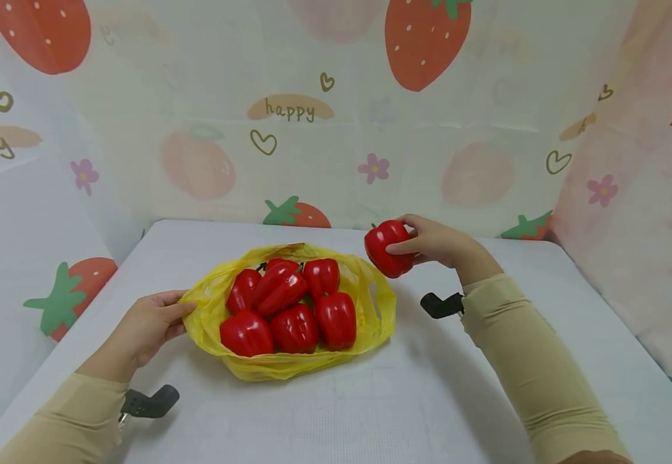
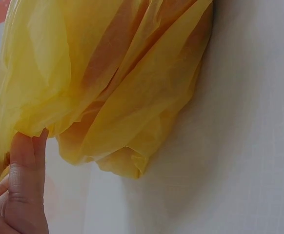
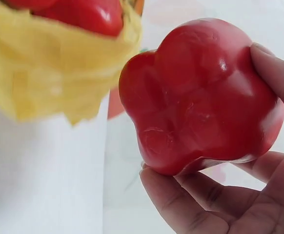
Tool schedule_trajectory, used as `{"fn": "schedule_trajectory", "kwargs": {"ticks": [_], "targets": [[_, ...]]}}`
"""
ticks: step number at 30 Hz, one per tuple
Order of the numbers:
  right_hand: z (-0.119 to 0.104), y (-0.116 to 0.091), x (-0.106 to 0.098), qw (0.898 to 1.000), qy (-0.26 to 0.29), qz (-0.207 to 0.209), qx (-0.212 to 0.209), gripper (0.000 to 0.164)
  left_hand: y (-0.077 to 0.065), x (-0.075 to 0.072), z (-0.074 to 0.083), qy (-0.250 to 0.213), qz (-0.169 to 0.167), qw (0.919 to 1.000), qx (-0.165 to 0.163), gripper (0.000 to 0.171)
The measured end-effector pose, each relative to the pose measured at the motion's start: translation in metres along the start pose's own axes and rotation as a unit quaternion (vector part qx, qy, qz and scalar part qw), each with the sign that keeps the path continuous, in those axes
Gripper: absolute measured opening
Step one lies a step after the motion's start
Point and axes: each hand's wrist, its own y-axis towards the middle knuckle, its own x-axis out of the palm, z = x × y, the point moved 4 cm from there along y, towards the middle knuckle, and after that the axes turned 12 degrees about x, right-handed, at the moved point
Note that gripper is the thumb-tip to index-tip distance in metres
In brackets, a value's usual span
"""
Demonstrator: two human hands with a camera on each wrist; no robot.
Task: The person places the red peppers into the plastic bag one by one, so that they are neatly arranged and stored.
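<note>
My left hand [image 1: 149, 325] pinches the left rim of a yellow plastic bag [image 1: 379, 293], which lies spread with its mouth facing up on the table. In the left wrist view the bag's thin folds [image 2: 137, 112] run from between thumb and finger. Several glossy red bell peppers [image 1: 295, 325] fill the bag. At the bag's right far side, my right hand [image 1: 437, 243] holds another red bell pepper [image 1: 391, 248] above the table, thumb on one side and fingers on the other. Its lobed bottom [image 3: 195, 102] faces the right wrist camera.
The white table [image 1: 336, 419] has its far edge close to a fabric backdrop [image 1: 324, 167] printed with fruit, hearts and flowers. Similar printed walls stand left and right. A black camera mount [image 1: 442, 305] sticks out from the right wrist, another [image 1: 150, 402] from the left.
</note>
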Motion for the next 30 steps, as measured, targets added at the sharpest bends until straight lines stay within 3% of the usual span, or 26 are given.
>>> {"fn": "schedule_trajectory", "kwargs": {"ticks": [15,30], "targets": [[-0.031,0.005,0.053,0.996,-0.015,-0.078,-0.034,0.058,0.0,0.0,0.0,0.008,-0.001,1.0,-0.002,0.059],[-0.049,0.02,0.091,0.995,-0.038,-0.096,-0.015,0.054,0.0,-0.002,-0.001,0.004,-0.002,1.0,0.001,0.06]]}}
